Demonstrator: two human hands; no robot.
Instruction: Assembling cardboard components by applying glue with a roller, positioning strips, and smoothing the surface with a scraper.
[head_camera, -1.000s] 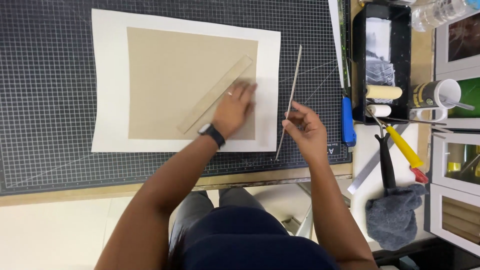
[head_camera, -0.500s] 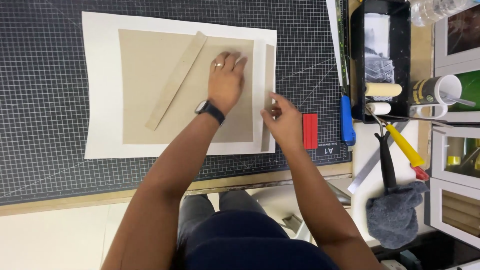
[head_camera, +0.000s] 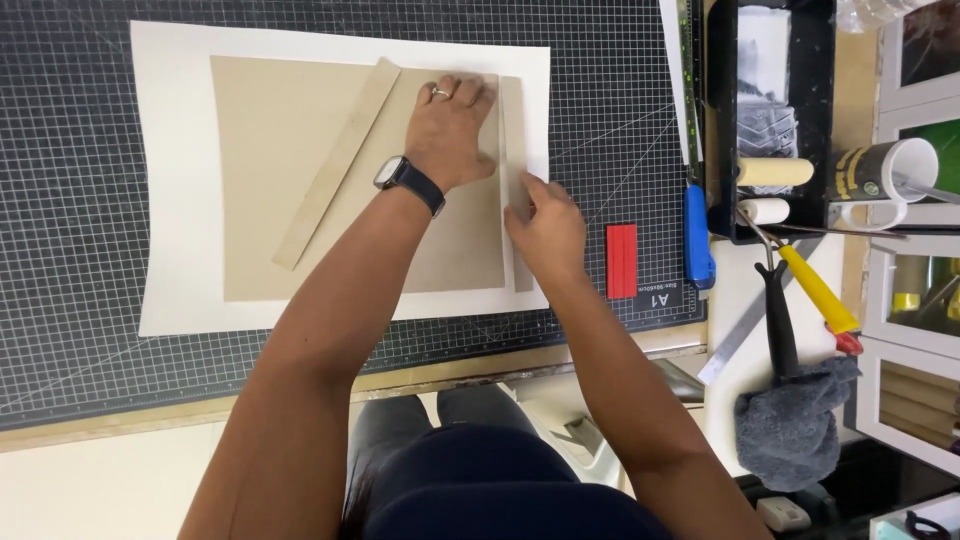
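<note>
Two hands at work — the left hand (head_camera: 452, 125) is pressed flat on the large board (head_camera: 290, 180), the narrow strip (head_camera: 516, 130) at its three o'clock is pinched by the right hand (head_camera: 545, 225).

Light is bright, even and soft, falling from overhead, with a neutral to slightly warm cast. Shadows are faint: a thin, soft one runs under the left hand (head_camera: 450, 130) and forearm on the brown board (head_camera: 290, 180), and another sits beneath the right hand (head_camera: 545, 225). The white paper sheet (head_camera: 170, 200) is the brightest area yet keeps its tone without blowing out. The dark cutting mat (head_camera: 60, 200) shows crisp grid lines and no glare. Focus is sharp across the worktop's middle; the white mug (head_camera: 890, 170) near the right edge carries a small highlight. Straight lines bow slightly toward the frame's corners, a mild wide-angle distortion. No motion blur is visible
</note>
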